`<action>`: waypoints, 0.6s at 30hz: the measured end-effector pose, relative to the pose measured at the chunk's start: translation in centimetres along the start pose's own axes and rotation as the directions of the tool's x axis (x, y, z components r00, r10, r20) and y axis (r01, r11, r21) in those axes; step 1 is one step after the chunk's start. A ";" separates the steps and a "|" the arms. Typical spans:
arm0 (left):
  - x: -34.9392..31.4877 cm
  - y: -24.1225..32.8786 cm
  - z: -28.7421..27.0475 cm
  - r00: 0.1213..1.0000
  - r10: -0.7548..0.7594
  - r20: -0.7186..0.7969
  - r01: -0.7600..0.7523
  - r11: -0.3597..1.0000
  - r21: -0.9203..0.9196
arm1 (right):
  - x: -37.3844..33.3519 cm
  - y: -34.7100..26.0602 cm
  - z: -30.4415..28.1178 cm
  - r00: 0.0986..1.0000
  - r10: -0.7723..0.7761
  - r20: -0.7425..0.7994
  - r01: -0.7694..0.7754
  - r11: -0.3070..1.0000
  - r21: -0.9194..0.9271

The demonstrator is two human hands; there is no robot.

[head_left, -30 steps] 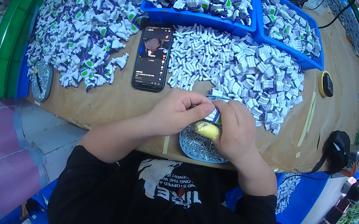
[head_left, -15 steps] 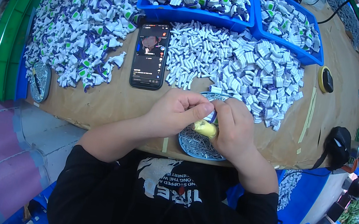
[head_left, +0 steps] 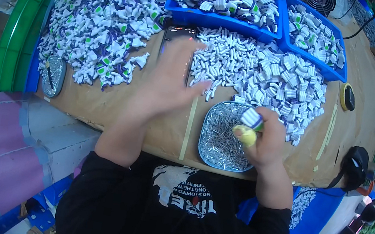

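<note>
My left hand [head_left: 168, 80] is over the phone [head_left: 163, 48], blurred by motion, its thumb and fingers apart and nothing seen in them. Its fingertips are nearest to a heap of small white tube-like pieces [head_left: 220, 56]. In my right hand [head_left: 269, 139] is a small white, green and purple plastic part [head_left: 251, 119], pinched between thumb and fingers. Yellow wrapping [head_left: 246, 135] covers the thumb of that hand. Beneath it stands a blue-rimmed tray of thin metal pins [head_left: 223, 134], partly hidden by the hand.
A large heap of white and purple parts [head_left: 104, 22] lies at the left, beside green crates [head_left: 20, 38]. Blue bins [head_left: 226, 22] of similar parts stand at the back. Ribbed white pieces [head_left: 282, 82], a tape roll [head_left: 347, 97] and a black pouch [head_left: 354, 166] lie to the right.
My hands were together over the pin tray. The left has parted from the right and moved up and left over the phone; the right has moved slightly right, holding the plastic part.
</note>
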State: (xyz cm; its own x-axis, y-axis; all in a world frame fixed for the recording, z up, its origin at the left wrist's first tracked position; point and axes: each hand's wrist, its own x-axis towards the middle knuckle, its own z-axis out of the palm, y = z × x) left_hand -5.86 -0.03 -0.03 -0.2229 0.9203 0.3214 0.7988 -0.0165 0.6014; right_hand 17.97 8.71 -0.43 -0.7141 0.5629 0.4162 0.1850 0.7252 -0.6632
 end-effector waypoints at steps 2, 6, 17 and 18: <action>0.5 -1.5 -2.1 0.994 -0.103 0.027 0.099 0.989 0.112 | 0.1 0.1 -0.5 0.999 0.046 -0.013 -0.045 0.997 0.059; 0.6 -4.3 -2.6 0.964 -0.239 0.119 0.218 0.961 0.168 | 0.2 0.2 -0.1 0.997 0.077 -0.006 -0.075 0.986 0.149; 0.7 -5.9 -2.6 0.952 -0.283 0.116 0.267 0.954 0.138 | 0.6 0.1 -0.3 0.998 -0.014 0.057 0.007 0.991 0.132; 0.7 -5.8 -2.6 0.948 -0.288 0.136 0.269 0.952 0.145 | 0.6 0.2 -0.3 0.997 -0.026 0.070 0.019 0.994 0.110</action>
State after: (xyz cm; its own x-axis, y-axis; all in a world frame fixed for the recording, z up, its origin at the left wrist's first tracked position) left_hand -12.10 -0.34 -1.37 -0.3656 0.9302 0.0314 0.7816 0.2885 0.5531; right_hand 17.78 9.32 -0.08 -0.7641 0.5146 0.3891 0.0965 0.6875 -0.7197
